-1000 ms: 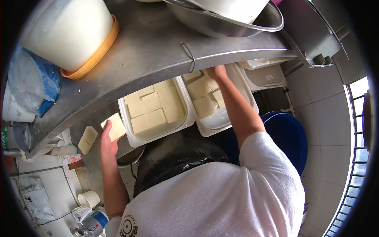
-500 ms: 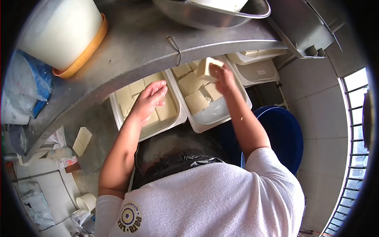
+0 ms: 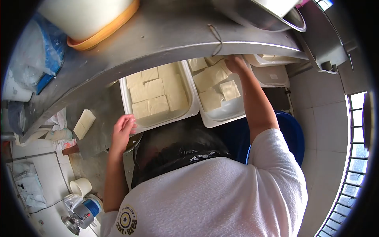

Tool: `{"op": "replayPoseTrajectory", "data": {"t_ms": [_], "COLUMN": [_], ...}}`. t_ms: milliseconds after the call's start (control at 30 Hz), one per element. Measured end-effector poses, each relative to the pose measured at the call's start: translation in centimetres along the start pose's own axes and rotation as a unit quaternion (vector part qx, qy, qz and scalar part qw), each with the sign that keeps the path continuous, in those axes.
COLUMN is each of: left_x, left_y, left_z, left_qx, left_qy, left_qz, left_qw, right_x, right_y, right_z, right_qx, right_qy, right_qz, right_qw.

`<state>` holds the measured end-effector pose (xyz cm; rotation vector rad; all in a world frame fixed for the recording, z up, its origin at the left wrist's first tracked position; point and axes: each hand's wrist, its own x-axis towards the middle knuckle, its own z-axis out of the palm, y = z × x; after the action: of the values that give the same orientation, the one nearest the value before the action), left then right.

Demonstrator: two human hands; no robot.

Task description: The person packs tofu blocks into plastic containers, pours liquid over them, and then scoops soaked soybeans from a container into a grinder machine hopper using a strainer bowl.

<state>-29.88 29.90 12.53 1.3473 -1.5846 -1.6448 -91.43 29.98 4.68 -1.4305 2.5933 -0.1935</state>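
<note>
Two white plastic tubs stand side by side under a metal shelf. In the left tub pale cream blocks, like tofu or fresh cheese, lie close together. More such blocks lie in the right tub, some tilted, with bluish-white liquid at its near end. My right hand reaches to that tub's far end, touching or close against a block; its fingertips are hidden, so a grip cannot be told. Empty, with fingers loosely bent and apart, my left hand hovers by the left tub's near corner.
The metal shelf overhangs the tubs' far ends, carrying a white bucket and a steel bowl. A blue barrel stands to the right. Pale blocks lie on the left surface. Another tub sits far right.
My right hand has carried a pale block toward the right tub's far end. My left hand has moved back and left from over the left tub. The camera view has shifted.
</note>
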Motion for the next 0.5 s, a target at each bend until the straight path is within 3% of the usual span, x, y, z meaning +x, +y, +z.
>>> {"op": "replayPoseTrajectory", "data": {"t_ms": [33,100,167,267,333,467,500], "left_x": [-0.8,-2.8,-4.7,-7.1,-7.9,-9.0,-8.9], "left_y": [-1.1,-3.4,-5.5,-8.1,-10.0,-13.0,-13.7], "left_z": [-1.1,-3.3,-5.2,-7.3,-8.2,-10.5,-11.4], "left_qx": [-0.004,-0.087,-0.106,-0.144,-0.172,-0.228,-0.266], "left_qy": [0.006,0.120,0.174,0.237,0.281,0.314,0.328], "left_qz": [-0.001,-0.079,-0.106,-0.148,-0.184,-0.203,-0.221], "left_qw": [1.000,0.986,0.973,0.949,0.926,0.899,0.879], "right_x": [-0.3,-1.0,-1.5,-2.1,-4.2,-7.1,-8.0], "right_y": [0.1,0.7,1.0,0.4,-1.3,-6.5,-7.9], "right_z": [0.5,1.4,2.4,3.2,1.5,-1.9,-2.4], "right_qx": [-0.002,0.050,0.095,0.019,-0.030,0.075,0.389], "right_qy": [-0.001,-0.018,0.018,0.073,0.262,0.145,0.000], "right_qz": [-0.007,-0.103,-0.056,-0.056,-0.049,-0.003,0.052], "right_qw": [1.000,0.993,0.994,0.996,0.963,0.987,0.920]}}
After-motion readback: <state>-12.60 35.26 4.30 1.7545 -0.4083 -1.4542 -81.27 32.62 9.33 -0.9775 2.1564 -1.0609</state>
